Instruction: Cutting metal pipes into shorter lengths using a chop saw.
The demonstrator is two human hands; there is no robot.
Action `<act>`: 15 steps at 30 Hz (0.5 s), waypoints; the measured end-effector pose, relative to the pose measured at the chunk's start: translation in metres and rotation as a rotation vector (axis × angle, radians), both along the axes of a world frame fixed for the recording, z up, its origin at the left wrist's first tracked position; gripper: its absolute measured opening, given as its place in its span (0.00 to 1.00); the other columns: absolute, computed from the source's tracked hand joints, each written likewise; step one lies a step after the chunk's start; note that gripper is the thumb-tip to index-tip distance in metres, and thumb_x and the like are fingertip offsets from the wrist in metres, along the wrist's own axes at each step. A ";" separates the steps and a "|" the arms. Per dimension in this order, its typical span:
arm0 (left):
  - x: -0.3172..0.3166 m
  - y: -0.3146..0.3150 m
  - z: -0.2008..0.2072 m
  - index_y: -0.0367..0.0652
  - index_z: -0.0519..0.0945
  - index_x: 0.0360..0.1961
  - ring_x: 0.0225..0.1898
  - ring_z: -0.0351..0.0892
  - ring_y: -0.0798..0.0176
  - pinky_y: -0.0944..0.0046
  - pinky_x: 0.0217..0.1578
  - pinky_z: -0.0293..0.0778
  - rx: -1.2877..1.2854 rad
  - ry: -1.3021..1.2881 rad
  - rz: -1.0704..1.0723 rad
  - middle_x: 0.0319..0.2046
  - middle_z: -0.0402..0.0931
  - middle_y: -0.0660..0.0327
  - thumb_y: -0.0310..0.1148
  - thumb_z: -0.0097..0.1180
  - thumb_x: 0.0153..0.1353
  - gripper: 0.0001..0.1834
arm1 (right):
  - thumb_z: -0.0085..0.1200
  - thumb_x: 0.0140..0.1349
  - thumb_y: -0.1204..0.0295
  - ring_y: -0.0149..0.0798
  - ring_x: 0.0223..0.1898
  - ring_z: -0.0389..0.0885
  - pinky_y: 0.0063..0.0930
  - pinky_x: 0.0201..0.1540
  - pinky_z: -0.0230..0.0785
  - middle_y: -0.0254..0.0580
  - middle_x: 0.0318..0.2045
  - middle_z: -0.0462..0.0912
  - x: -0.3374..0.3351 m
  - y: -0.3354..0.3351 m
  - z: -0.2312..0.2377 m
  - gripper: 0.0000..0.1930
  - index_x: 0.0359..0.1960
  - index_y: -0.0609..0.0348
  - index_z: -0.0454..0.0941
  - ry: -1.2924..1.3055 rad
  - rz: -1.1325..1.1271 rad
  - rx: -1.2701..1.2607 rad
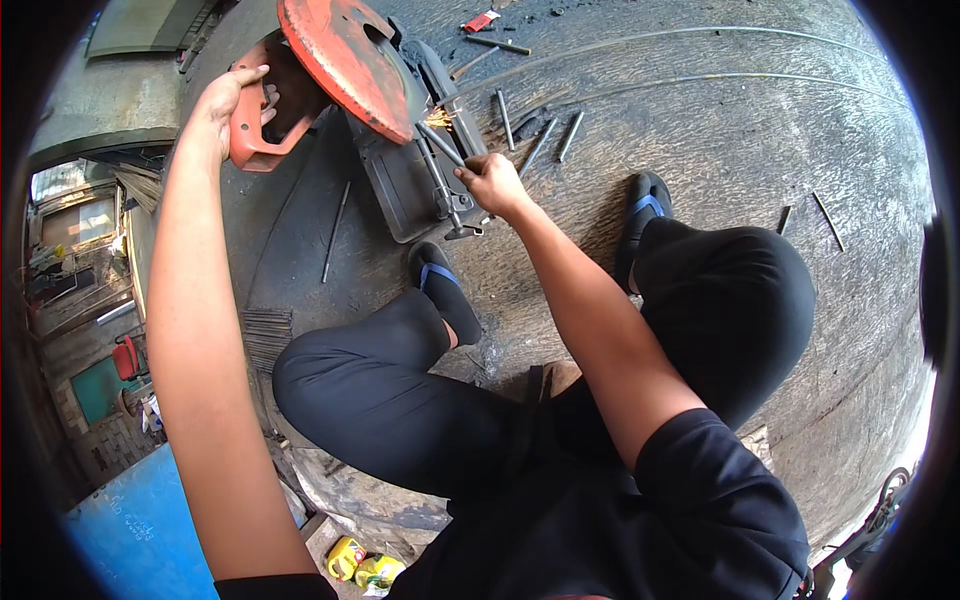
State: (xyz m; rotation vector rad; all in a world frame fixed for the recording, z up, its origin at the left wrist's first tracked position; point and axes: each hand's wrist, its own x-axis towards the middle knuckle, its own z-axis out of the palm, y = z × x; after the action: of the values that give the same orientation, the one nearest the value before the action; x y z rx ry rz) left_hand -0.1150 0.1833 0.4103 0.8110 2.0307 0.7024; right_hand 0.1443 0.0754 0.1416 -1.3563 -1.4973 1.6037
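My left hand (238,103) is wrapped round the orange D-shaped handle (262,152) of a chop saw. The saw's round orange blade guard (350,68), scuffed and worn, tilts over a dark metal base (392,190). In my right hand (492,186) is the near end of a thin grey metal rod (441,146). Its far end reaches the disc's edge under the guard, where yellow sparks (437,117) fly. A clamp screw with a small crank (446,195) sits on the base, just left of my right hand. The guard hides most of the disc.
Short cut rods (542,147) lie on the rough floor right of the saw, and another rod (336,231) to its left. A rod bundle (268,337) is beside my left knee. Long thin rods (700,76) stretch away to the right. My sandalled feet (645,205) flank the saw's near end.
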 end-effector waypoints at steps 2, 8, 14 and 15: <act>0.006 0.000 -0.001 0.45 0.70 0.49 0.36 0.77 0.64 0.62 0.42 0.76 0.008 0.000 -0.007 0.36 0.76 0.60 0.36 0.60 0.58 0.20 | 0.55 0.56 0.66 0.54 0.34 0.81 0.39 0.41 0.70 0.59 0.27 0.80 0.002 -0.001 -0.003 0.12 0.34 0.64 0.81 -0.025 0.008 0.023; 0.004 0.001 0.001 0.45 0.71 0.49 0.35 0.77 0.64 0.62 0.41 0.76 0.009 0.016 -0.019 0.37 0.76 0.60 0.36 0.60 0.58 0.19 | 0.55 0.58 0.65 0.51 0.26 0.79 0.38 0.35 0.69 0.57 0.22 0.77 -0.003 -0.004 -0.009 0.14 0.33 0.66 0.80 -0.008 -0.036 0.170; 0.007 -0.001 0.000 0.44 0.71 0.49 0.35 0.77 0.64 0.62 0.41 0.76 0.016 0.020 -0.015 0.36 0.76 0.60 0.36 0.60 0.58 0.20 | 0.55 0.57 0.67 0.53 0.26 0.79 0.39 0.34 0.70 0.56 0.21 0.77 -0.006 -0.007 -0.009 0.12 0.33 0.65 0.80 -0.064 -0.042 0.209; 0.007 -0.001 0.000 0.44 0.71 0.49 0.35 0.77 0.64 0.62 0.41 0.77 0.014 0.017 -0.016 0.36 0.76 0.60 0.36 0.60 0.58 0.20 | 0.54 0.56 0.67 0.53 0.26 0.79 0.39 0.34 0.70 0.57 0.21 0.77 -0.006 -0.008 -0.008 0.11 0.32 0.64 0.80 -0.072 -0.037 0.208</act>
State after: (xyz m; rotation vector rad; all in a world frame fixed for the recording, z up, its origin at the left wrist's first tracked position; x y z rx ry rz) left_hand -0.1081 0.1825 0.4099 0.8431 2.0338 0.7036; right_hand 0.1388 0.0677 0.1337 -1.3278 -1.6212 1.3479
